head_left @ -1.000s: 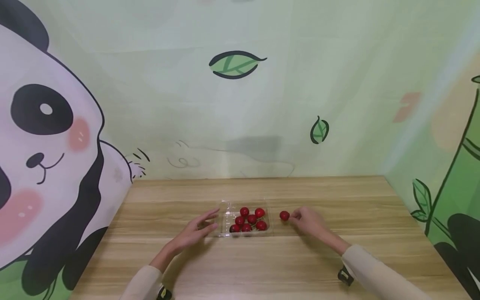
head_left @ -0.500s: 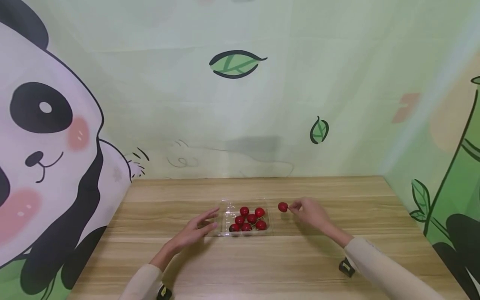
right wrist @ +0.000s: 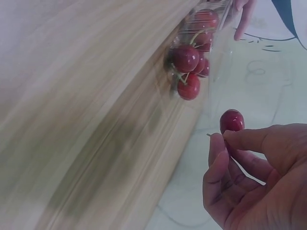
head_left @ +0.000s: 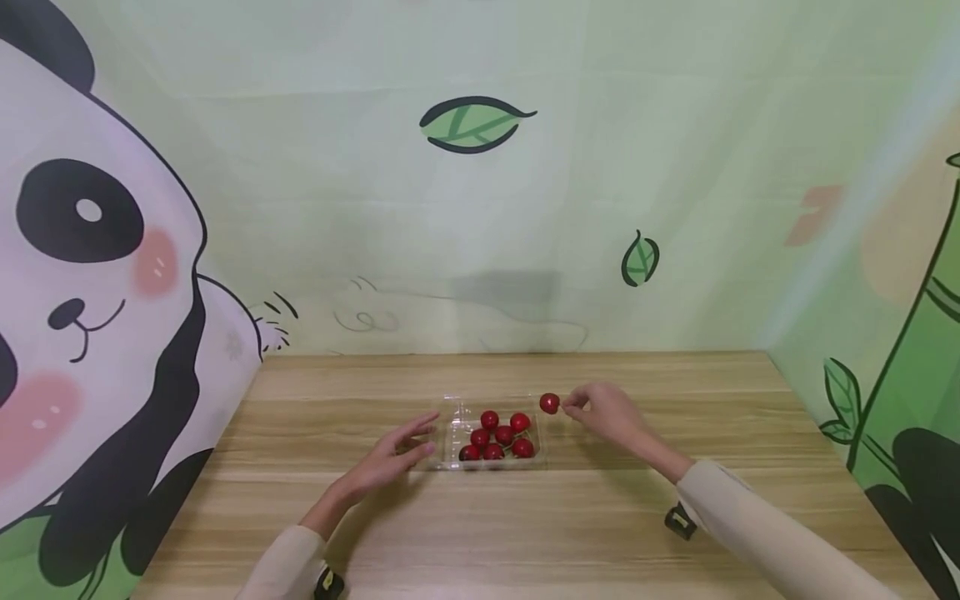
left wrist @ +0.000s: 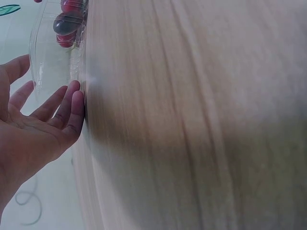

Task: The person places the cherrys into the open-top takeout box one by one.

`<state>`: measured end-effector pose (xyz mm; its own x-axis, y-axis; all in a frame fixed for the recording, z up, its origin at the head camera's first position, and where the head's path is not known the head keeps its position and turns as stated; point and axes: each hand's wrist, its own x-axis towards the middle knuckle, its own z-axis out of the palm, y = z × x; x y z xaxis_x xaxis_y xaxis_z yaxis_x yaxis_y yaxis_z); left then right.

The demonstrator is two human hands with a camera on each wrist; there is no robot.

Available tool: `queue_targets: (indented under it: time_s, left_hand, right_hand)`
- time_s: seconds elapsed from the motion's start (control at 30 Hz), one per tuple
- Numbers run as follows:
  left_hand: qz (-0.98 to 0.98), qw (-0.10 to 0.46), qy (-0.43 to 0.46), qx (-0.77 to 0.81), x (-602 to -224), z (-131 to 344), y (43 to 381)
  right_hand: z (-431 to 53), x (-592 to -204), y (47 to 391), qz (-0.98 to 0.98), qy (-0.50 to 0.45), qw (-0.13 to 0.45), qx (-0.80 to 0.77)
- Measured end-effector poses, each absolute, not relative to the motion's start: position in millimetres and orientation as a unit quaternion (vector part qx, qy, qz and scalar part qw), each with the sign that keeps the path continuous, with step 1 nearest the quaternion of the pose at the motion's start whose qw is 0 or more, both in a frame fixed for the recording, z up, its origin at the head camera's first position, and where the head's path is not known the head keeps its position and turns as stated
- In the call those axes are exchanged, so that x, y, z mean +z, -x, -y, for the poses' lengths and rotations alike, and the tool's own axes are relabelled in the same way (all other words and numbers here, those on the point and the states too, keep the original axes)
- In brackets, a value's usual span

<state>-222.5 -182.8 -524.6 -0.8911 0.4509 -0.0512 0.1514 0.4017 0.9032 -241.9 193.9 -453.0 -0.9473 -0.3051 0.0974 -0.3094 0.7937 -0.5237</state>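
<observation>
A clear plastic box [head_left: 452,433] stands mid-table with several red cherries [head_left: 492,452] in it, most of them toward its right side. My right hand [head_left: 609,412] pinches one cherry [head_left: 550,403] by its stem between thumb and forefinger, raised just off the box's right end. The right wrist view has this cherry [right wrist: 232,120] above the fingertips, with the stem's end poking out past them. At the box's left end my left hand [head_left: 390,457] is spread, fingers apart, fingertips right at the plastic wall. In the left wrist view these fingers [left wrist: 53,106] are slightly bent and grip nothing.
The wood-grained table [head_left: 510,533] runs back to a pale green cloth backdrop [head_left: 360,192] printed with leaves and a large panda [head_left: 97,242]. A small black device [head_left: 681,522] is strapped at the right wrist, another [head_left: 328,583] at the left.
My right hand has lifted the cherry off the table and carried it left toward the box's right end. My left hand has stayed beside the box.
</observation>
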Motion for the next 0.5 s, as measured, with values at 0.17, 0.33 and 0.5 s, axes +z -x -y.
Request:
queue_targets:
  time_s: [0.17, 0.33, 0.5]
  left_hand:
    - [-0.823, 0.148, -0.183, 0.517, -524.2, 183.2, 222.1]
    - [-0.820, 0.151, -0.181, 0.521, -523.7, 183.4, 221.8]
    - [-0.816, 0.154, -0.183, 0.526, -523.8, 183.2, 222.0]
  right_hand:
    - [-185.4, -450.2, 242.2, 0.937, -0.175, -0.004, 0.303]
    - [-175.0, -449.1, 242.9, 0.930, -0.183, -0.011, 0.318]
    - [-164.2, -452.4, 244.9, 0.925, -0.194, -0.019, 0.325]
